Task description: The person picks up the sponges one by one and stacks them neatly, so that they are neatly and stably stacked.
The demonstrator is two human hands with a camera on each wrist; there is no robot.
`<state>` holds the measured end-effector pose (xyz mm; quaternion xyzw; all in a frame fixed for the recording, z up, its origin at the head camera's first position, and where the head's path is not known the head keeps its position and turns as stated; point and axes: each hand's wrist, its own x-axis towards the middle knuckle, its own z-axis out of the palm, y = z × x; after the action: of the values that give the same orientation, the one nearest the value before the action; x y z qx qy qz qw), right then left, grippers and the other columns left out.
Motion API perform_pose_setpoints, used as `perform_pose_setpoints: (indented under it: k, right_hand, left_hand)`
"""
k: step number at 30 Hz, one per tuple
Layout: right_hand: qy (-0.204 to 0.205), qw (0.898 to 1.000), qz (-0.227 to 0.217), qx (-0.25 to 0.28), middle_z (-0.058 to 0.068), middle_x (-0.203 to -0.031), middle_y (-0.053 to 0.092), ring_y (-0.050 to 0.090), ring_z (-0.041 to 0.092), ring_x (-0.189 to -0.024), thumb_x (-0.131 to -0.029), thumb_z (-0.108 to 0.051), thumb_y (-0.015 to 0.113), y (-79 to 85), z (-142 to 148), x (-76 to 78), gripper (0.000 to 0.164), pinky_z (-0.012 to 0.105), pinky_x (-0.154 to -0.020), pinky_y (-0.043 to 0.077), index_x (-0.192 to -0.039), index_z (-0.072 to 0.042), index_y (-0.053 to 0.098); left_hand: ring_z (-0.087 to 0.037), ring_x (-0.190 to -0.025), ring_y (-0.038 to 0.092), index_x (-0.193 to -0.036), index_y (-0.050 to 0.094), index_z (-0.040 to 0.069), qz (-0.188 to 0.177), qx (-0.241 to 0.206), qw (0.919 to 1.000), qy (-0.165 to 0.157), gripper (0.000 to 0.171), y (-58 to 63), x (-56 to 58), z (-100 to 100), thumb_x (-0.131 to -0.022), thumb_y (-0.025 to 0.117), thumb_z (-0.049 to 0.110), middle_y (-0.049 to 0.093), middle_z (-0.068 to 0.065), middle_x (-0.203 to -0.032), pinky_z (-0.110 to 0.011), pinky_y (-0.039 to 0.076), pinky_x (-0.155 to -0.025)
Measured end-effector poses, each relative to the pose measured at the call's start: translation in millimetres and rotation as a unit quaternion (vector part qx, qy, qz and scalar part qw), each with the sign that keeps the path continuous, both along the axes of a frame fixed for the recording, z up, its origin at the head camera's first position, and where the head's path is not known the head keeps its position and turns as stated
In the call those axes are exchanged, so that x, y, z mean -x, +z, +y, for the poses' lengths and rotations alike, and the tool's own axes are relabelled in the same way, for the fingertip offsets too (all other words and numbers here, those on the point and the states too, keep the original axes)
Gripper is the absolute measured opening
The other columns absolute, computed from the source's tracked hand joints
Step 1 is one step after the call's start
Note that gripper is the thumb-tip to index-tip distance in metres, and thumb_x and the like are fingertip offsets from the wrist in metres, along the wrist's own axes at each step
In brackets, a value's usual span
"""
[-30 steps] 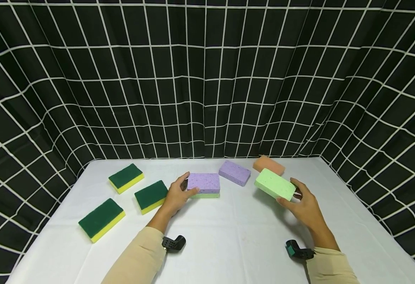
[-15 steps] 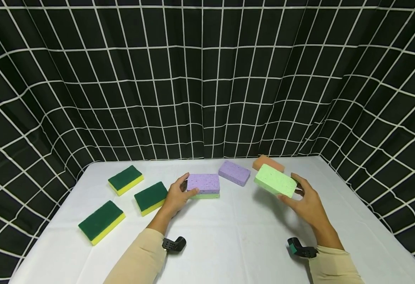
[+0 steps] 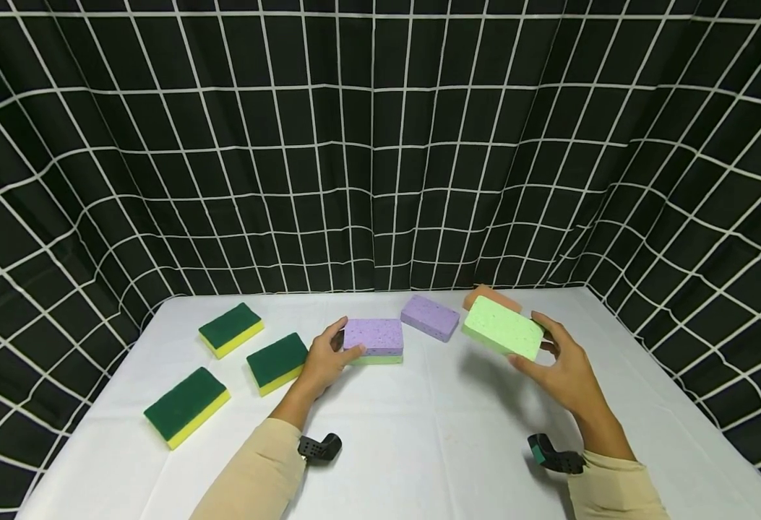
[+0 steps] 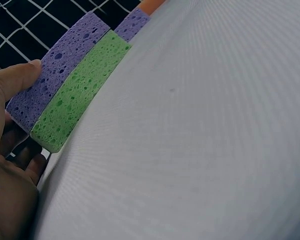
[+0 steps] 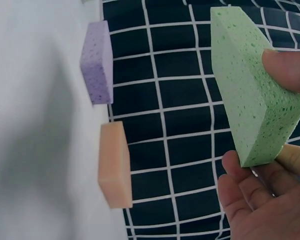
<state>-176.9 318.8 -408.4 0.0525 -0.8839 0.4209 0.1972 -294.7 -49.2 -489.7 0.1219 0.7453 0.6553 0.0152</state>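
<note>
Right hand (image 3: 559,365) — partly closed, thumb against one side and fingers curling behind the right end; it is gripping a pale green sponge (image 3: 504,327). The forearm is slanting forward and inward; the hand is hovering over the tabletop (image 3: 419,448), the sponge tilting and its shadow falling below.

Left hand (image 3: 324,361) — partly closed, its thumb pressing the near side of an upper purple sponge (image 3: 373,332) and its fingers bending round the left end. That sponge is sitting flat on a lower green sponge (image 4: 80,92), edges nearly aligning; the forearm is slanting inward from the lower left.

Wrist cameras, two: black, strapping round the left wrist (image 3: 320,448) and the right (image 3: 556,456). Sleeves, beige.

Loose purple sponge (image 3: 429,318): lying just right of the stack. Orange sponge (image 5: 115,165): lying farther right, partly hiding behind the held sponge in the head view.

Green-and-yellow sponges, three: lying left of the stack, at the back (image 3: 230,328), beside the left hand (image 3: 277,361) and nearer the front (image 3: 187,404), their green faces pointing up.

Black cloth with white grid (image 3: 354,144): hanging behind.
</note>
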Motion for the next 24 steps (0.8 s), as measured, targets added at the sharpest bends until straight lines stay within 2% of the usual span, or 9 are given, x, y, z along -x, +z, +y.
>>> perform_pose_setpoints:
  k: [10, 17, 22, 24]
  right_hand:
    - [0.028, 0.999, 0.041, -0.018, 0.014, -0.133, 0.049, 0.045, 0.014, -0.109, -0.076, -0.012, 0.084, 10.0, -10, -3.5, 0.082, 0.009, -0.088, 0.036, -0.144, -0.002, 0.039]
    - [0.037, 0.998, 0.049, -0.025, 0.012, -0.133, 0.049, 0.044, 0.011, -0.109, -0.074, -0.009, 0.085, 14.2, -16, -6.0, 0.085, 0.008, -0.087, 0.034, -0.145, -0.005, 0.039]
    - [0.055, 0.996, 0.068, -0.016, 0.012, -0.133, 0.048, 0.044, 0.011, -0.109, -0.072, -0.001, 0.084, 16.7, -21, -1.8, 0.085, 0.011, -0.089, 0.035, -0.144, -0.003, 0.04]
    - [0.063, 0.995, 0.077, -0.015, 0.013, -0.133, 0.049, 0.045, 0.012, -0.109, -0.071, 0.002, 0.084, 18.6, -25, 1.5, 0.085, 0.012, -0.089, 0.035, -0.143, -0.001, 0.04]
  left_hand:
    - [-0.032, -0.132, 0.039, -0.147, 0.036, 0.0, 0.007, -0.002, 1.0, 0.0, 0.076, -0.9, -0.3, 1, -0.084, 0.076, 0.01, 0.044, -0.023, -0.141, -0.038, 0.032, -0.107]
    - [-0.032, -0.132, 0.039, -0.147, 0.037, 0.0, 0.016, 0.01, 0.9998, -0.002, 0.075, -3.2, 0.7, 3, -0.084, 0.076, 0.013, 0.044, -0.023, -0.142, -0.039, 0.032, -0.107]
    - [-0.033, -0.131, 0.04, -0.146, 0.036, -0.001, 0.027, 0.009, 0.9996, -0.002, 0.075, -4.9, 1.5, 2, -0.085, 0.076, 0.013, 0.045, -0.024, -0.14, -0.041, 0.031, -0.108]
    - [-0.035, -0.131, 0.04, -0.146, 0.035, -0.004, 0.027, 0.007, 0.9996, -0.004, 0.074, 1.5, -1.9, 0, -0.085, 0.075, 0.01, 0.045, -0.027, -0.139, -0.042, 0.03, -0.108]
